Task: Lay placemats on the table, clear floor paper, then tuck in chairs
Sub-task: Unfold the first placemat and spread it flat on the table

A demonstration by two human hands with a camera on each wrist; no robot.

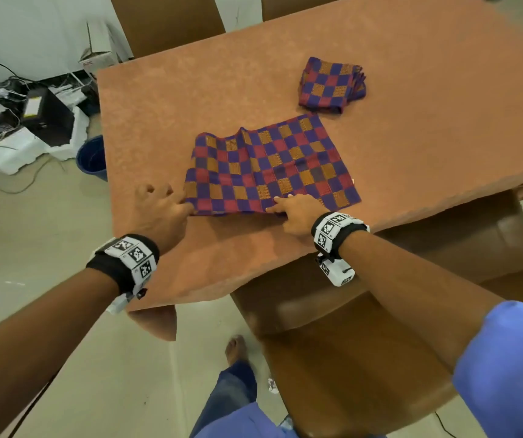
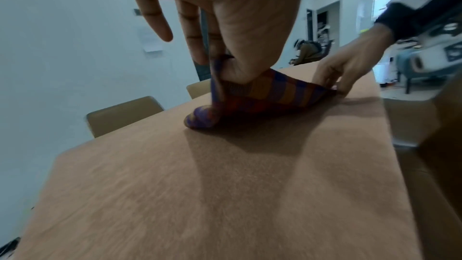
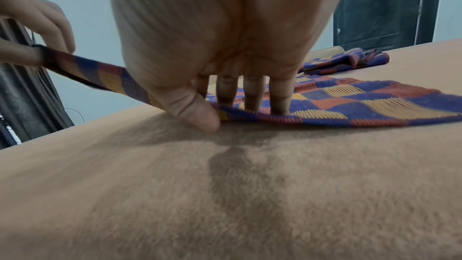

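A checkered red, blue and orange placemat [image 1: 269, 165] lies spread near the front of the orange-brown table [image 1: 412, 137]. My left hand [image 1: 187, 205] pinches its near-left corner between thumb and forefinger; in the left wrist view that corner [image 2: 250, 94] is lifted off the table. My right hand [image 1: 274, 207] holds the placemat's near edge, fingers [image 3: 252, 94] on top and the thumb against the edge. A folded stack of matching placemats [image 1: 331, 85] sits farther back on the table. A small crumpled white paper [image 1: 272, 385] lies on the floor by the near chair.
A brown chair [image 1: 364, 327] stands pulled out just right of me, partly under the table edge. Two more chair backs [image 1: 165, 20] show at the far side. A blue bucket [image 1: 91, 156] and a clutter of boxes and cables [image 1: 26, 121] fill the floor at left.
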